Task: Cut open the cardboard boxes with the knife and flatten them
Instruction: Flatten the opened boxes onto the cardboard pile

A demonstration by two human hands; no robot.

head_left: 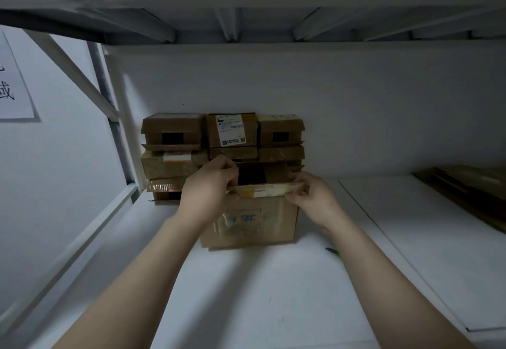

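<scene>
Well left of the open box (pixel 247 222), a paper sign (pixel 15 85) hangs on the side wall, and a white rack upright (pixel 120 129) rises at the shelf's left edge. The shelf (pixel 246 294) itself is white, with a raised rail along that left edge and broad bare room in front of the open box.

Behind the open box and slightly to its left, a stack of boxes (pixel 172 132) stands against the back wall in three columns. Seven box fronts can be counted; any others are hidden behind the hands.

The left hand (pixel 210 184) reaches forward on an outstretched bare arm, knuckles up, and its fingers (pixel 228 169) curl over the left end of the open box's top flap, gripping it. The open box stands upright at mid-shelf, just in front of the stack, its dark mouth showing above the flap.

The right hand (pixel 312 198) mirrors this, its fingers pinching the flap's right end.

Just right of the open box's lower corner, a small green object (pixel 332 252) lies on the shelf, partly hidden by the right forearm and too blurred to identify. Far right, one pile of flattened cardboard (pixel 465 192) lies near the back wall.
</scene>
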